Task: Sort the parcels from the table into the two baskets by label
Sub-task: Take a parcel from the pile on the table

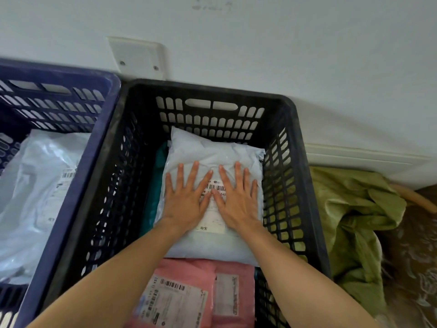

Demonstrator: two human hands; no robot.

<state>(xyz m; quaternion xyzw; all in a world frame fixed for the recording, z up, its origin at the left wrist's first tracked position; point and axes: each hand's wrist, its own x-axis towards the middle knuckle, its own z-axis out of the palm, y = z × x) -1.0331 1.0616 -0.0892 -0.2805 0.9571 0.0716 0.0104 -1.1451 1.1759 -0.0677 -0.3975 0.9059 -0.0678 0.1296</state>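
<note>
A pale blue parcel (208, 152) lies inside the black basket (305, 162), label facing up. My left hand (185, 200) and my right hand (236, 200) both rest flat on it, fingers spread, pressing on either side of its barcode label. Below it in the same basket sits a pink parcel (189, 292) with a white label. A teal parcel (160, 157) peeks out under the pale blue one on the left. The blue basket (78, 185) on the left holds a white plastic parcel (40, 185).
Both baskets stand against a white wall (260, 43) with a blank cover plate (136, 55). A crumpled green bag (354, 221) lies to the right of the black basket, with a brown patterned surface (411, 256) beyond it.
</note>
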